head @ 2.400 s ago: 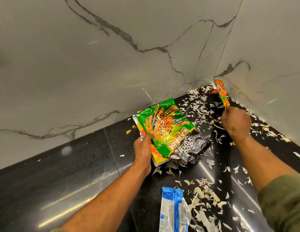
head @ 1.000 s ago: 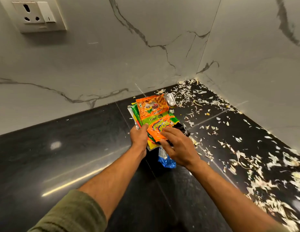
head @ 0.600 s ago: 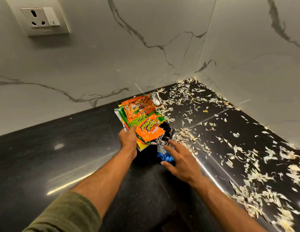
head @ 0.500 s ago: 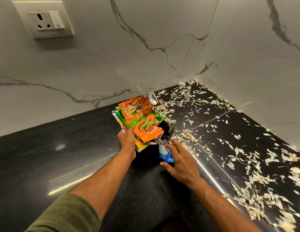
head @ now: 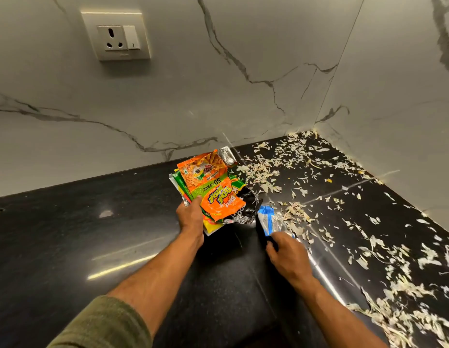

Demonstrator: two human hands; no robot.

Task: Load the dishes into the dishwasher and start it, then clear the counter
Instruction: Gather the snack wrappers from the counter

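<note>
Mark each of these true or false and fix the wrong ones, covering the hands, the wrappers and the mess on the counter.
1. The left hand grips a stack of snack wrappers. True.
2. The right hand is empty. False: it pinches the blue wrapper.
3. Pale peel scraps are scattered toward the corner of the black counter. True.
4. A plug sits in the wall socket. False: the socket is empty.
5. The top wrapper in the stack is blue. False: it is orange.
</note>
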